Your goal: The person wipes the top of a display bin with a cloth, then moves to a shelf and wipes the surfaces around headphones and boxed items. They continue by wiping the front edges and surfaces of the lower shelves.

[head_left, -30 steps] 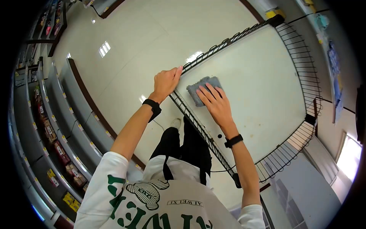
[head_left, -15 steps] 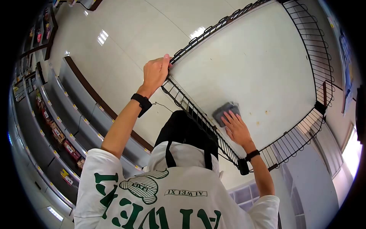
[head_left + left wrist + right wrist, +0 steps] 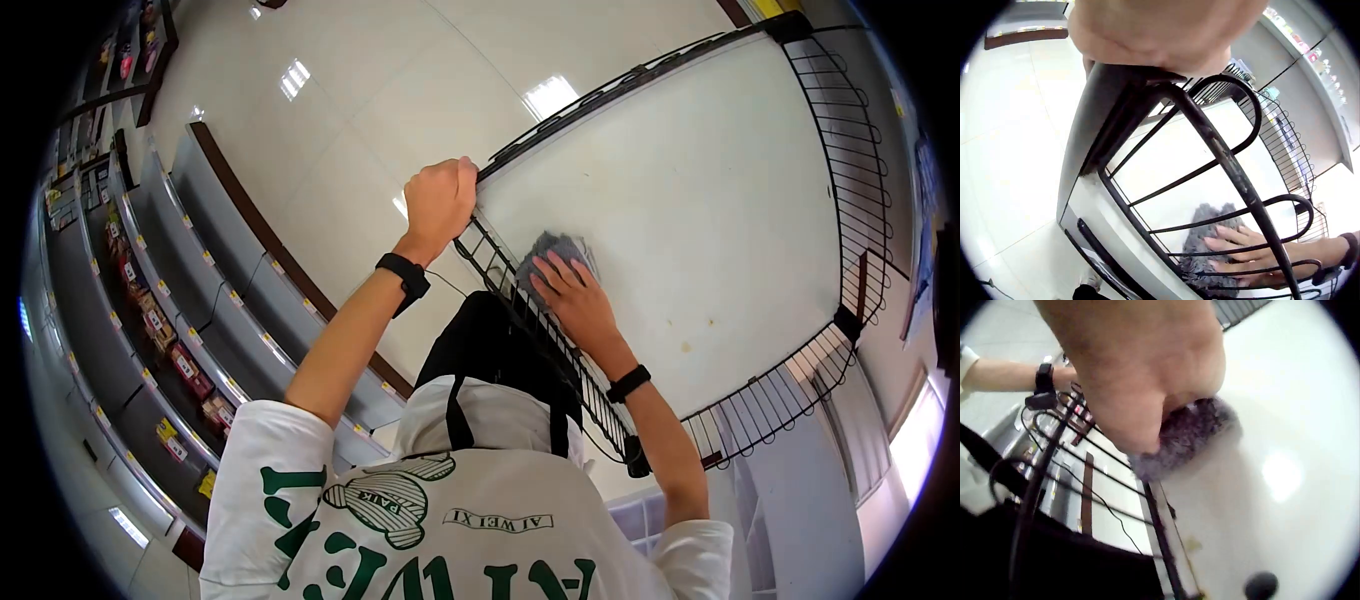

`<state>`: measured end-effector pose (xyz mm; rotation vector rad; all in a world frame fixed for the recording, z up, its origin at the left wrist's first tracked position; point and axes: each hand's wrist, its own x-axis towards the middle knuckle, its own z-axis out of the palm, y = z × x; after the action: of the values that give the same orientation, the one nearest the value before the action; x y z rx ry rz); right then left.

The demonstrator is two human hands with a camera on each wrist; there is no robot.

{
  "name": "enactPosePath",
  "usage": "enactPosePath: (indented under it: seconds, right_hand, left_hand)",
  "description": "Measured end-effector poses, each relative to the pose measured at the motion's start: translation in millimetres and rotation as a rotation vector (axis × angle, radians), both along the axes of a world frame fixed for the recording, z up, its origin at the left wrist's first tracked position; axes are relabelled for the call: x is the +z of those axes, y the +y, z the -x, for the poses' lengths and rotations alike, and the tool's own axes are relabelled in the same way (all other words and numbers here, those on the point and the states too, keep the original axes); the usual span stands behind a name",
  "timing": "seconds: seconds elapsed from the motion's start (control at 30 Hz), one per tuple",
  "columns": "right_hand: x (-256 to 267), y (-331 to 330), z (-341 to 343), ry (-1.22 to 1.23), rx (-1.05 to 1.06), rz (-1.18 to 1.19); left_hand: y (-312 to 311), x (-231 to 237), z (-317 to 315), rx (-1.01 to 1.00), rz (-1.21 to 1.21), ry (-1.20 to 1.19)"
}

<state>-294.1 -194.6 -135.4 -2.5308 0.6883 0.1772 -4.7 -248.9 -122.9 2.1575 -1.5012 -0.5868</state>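
My left hand [image 3: 440, 205] grips the corner of a white board edged with black wire rail. In the left wrist view that hand sits over the top of the dark corner post [image 3: 1088, 131], beside the looped wire rail [image 3: 1235, 175]. A fuzzy grey cleaning cloth [image 3: 550, 242] lies on the white board [image 3: 700, 200], close to the near rail. Over it is my right hand [image 3: 580, 305], pressing it down with long, straight fingers. The right wrist view shows the thumb along the cloth [image 3: 1191, 444]; the other fingers are hidden there.
Yellowish spots [image 3: 686, 347] mark the board right of the right hand, and a round black spot [image 3: 1261, 585] shows in the right wrist view. Grey store shelves [image 3: 230, 240] with packaged goods line the left side. Pale floor tiles [image 3: 400, 90] stretch beyond the rail.
The cloth under my right hand slid along the near rail toward the near right corner, then back toward the left hand. My left hand kept its hold on the corner.
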Motion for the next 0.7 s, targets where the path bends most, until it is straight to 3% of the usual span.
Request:
enactPosePath:
  seconds: [0.2,0.27,0.33,0.4,0.7]
  right_hand:
    - [3,-2,22,-0.051,-0.033,-0.061]
    - [10,11,52,-0.031,-0.178,-0.169]
    - [12,31,91,0.1,-0.191,-0.106]
    - [17,59,133,0.159,-0.275,-0.071]
    - [38,206,265,0.452,-0.732,-0.194]
  left_hand:
    - [4,-11,-6,-0.091,0.067,-0.086]
    - [3,-15,-11,-0.257,0.06,-0.325]
    - [2,-6,-7,-0.276,0.005,-0.352]
    - [1,0,-1,-0.067,-0.05,-0.027]
    - [0,-7,-3,-0.118,-0.061,-0.04]
